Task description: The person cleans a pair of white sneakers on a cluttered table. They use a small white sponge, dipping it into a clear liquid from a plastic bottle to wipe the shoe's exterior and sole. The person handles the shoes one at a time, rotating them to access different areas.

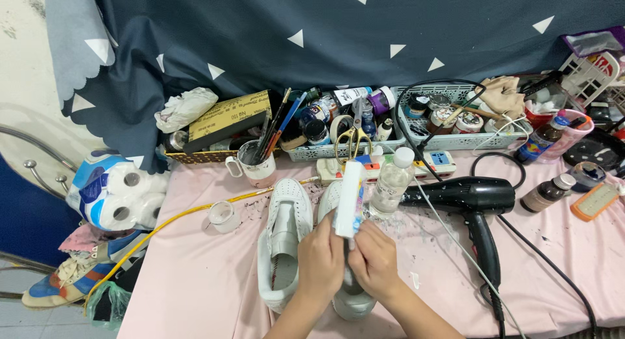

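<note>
While both white sneakers (284, 241) are lying near, left hand (320, 261) and right hand (373, 261) are jointly gripping an upright white tube (349, 199), steadying it.

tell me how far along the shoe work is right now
Looks early to midway. Done: both white shoes sit on the pink cloth, the left shoe untouched beside the hands. In hand: left hand and right hand grip a white tube over the other shoe. Left: seemingly both shoes; the hair dryer lies unused.
</note>
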